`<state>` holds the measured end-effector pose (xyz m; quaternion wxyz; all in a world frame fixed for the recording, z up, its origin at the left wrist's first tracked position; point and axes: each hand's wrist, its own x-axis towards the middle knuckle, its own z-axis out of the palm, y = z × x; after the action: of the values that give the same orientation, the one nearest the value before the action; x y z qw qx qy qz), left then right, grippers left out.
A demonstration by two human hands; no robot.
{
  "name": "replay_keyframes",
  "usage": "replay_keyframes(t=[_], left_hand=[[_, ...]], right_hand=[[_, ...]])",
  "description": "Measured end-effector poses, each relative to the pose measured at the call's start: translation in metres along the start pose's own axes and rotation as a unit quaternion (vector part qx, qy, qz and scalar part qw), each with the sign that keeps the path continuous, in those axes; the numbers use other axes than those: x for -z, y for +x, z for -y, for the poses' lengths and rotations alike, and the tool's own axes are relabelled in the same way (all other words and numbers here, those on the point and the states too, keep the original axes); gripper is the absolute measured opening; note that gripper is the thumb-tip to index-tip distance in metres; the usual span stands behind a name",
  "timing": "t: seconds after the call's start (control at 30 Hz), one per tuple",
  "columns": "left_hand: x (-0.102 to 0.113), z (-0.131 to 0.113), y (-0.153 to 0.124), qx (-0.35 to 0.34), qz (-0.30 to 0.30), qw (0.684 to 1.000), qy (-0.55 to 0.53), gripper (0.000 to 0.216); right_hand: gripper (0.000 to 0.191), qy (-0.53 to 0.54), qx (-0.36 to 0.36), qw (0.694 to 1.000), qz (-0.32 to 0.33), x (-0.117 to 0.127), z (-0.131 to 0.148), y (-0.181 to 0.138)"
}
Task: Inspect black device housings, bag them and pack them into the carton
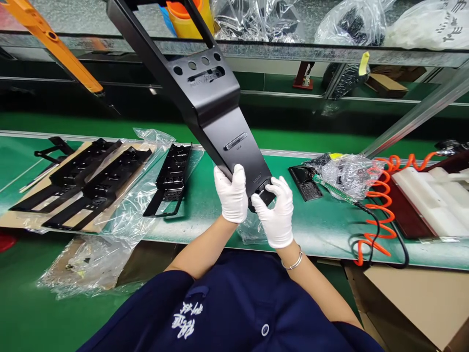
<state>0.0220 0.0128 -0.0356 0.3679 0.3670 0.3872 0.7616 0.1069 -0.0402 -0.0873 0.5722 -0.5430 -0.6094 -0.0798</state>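
I hold a long black plastic frame (208, 98) up above the green bench, its narrow lower end toward me. My left hand (231, 194), in a white glove, is closed around the left side of that lower end. My right hand (276, 212), also gloved, pinches the bottom tip of the frame with thumb and fingers. The frame has round holes and a slot near its middle and runs up out of the top of the view.
Black plastic parts (84, 181) lie on cardboard and clear bags at the left, another black part (172, 178) beside them. An orange coiled hose (381, 205) and a white fixture (432, 200) sit at right. A cardboard box (414, 298) stands below the bench edge.
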Motion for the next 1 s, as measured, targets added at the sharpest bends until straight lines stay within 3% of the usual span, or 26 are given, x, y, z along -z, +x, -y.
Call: replay_keyframes(t=[0.17,0.3,0.53,0.6,0.67,0.73,0.83,0.9,1.0], left_hand=[[-0.002,-0.006,0.0,0.003,-0.022,1.0,0.011,0.024],[-0.002,-0.006,-0.002,-0.001,-0.022,1.0,0.02,0.023],[-0.003,-0.007,-0.005,0.043,-0.019,0.999,-0.007,0.017],[-0.001,-0.01,0.0,0.057,-0.004,0.998,-0.022,0.015],[0.003,-0.014,0.009,0.081,0.024,0.996,-0.033,0.014],[0.009,-0.019,0.021,0.112,0.073,0.991,-0.023,0.017],[0.016,-0.025,0.038,0.14,0.167,0.975,0.037,0.027],[0.018,-0.028,0.044,0.145,0.218,0.963,0.066,0.031],[0.017,-0.028,0.046,0.144,0.258,0.952,0.086,0.034]], right_hand=[[0.033,0.013,0.036,0.999,0.012,-0.001,0.009,0.002],[0.053,0.015,0.015,1.0,0.006,0.0,0.005,0.005],[0.035,0.052,0.01,0.998,0.023,-0.002,0.006,0.008],[0.037,0.068,-0.012,0.997,0.046,0.005,0.004,0.009],[0.045,0.105,-0.093,0.988,0.065,0.017,-0.002,0.008],[0.06,0.169,-0.229,0.954,0.099,0.028,-0.011,0.007],[0.081,0.294,-0.398,0.84,0.224,0.032,-0.022,-0.001],[0.087,0.364,-0.441,0.768,0.289,0.028,-0.024,-0.011],[0.081,0.408,-0.45,0.732,0.309,0.019,-0.022,-0.026]])
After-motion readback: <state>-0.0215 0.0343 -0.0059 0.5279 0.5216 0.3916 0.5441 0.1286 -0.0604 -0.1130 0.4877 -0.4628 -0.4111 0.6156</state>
